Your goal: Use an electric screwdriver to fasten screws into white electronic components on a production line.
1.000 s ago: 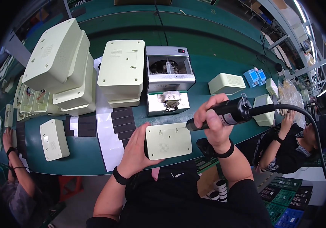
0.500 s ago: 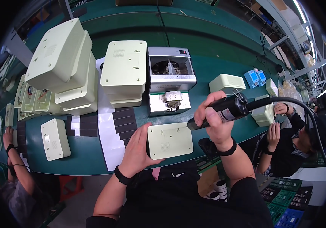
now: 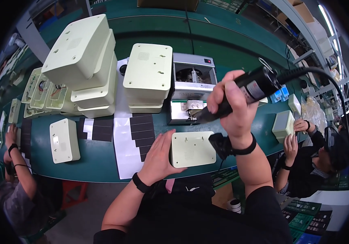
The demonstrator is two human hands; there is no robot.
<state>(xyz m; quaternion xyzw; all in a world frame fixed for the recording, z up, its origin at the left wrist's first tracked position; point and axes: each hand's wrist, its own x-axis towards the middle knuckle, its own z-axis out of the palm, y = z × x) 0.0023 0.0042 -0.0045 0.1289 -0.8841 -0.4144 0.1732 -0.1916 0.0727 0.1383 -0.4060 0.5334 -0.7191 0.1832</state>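
one left hand (image 3: pixel 157 156) clasps the left end of a cream box (image 3: pixel 195 149) just below the frame's centre; right of centre, the right hand (image 3: pixel 236 106) clenches a black screwdriver (image 3: pixel 256 86); beyond, a grey machine (image 3: pixel 190 60) stands at upper centre.

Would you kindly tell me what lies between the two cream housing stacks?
In the head view, a white sheet and a small dark round object lie between them.

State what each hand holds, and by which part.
The right hand grips the black corded tool around its barrel; the left hand holds the cream casing at its left end.
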